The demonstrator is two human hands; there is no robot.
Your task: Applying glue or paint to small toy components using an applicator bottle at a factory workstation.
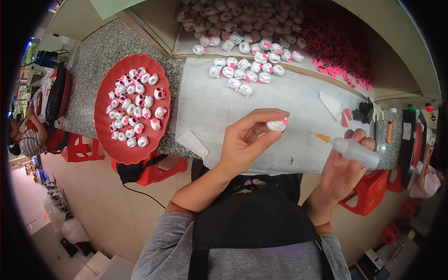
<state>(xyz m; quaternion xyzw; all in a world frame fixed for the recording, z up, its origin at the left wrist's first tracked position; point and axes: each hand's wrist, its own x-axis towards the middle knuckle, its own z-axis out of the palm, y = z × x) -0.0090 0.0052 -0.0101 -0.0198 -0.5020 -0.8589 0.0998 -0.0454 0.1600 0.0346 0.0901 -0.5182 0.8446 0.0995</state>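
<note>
Between thumb and fingers, my left hand (pixel 247 140) pinches a small white figurine head (pixel 276 125) with a pink bow on it. My right hand (pixel 343 165) is wrapped round a translucent squeeze bottle (pixel 358 153) with an orange needle tip (pixel 323 137). The needle points toward the white head, with a gap between them. Beyond my hands, several similar white heads (pixel 246 89) lie on the white sheet (pixel 205 107) covering the table.
A red scalloped plate (pixel 103 107) holding many white-and-pink heads stands at left. A shelf holds a heap of white heads (pixel 238 18) and a pile of pink pieces (pixel 331 70). Black scraps (pixel 362 113) lie at right. Red stools (pixel 368 196) stand below; a person (pixel 32 133) sits far left.
</note>
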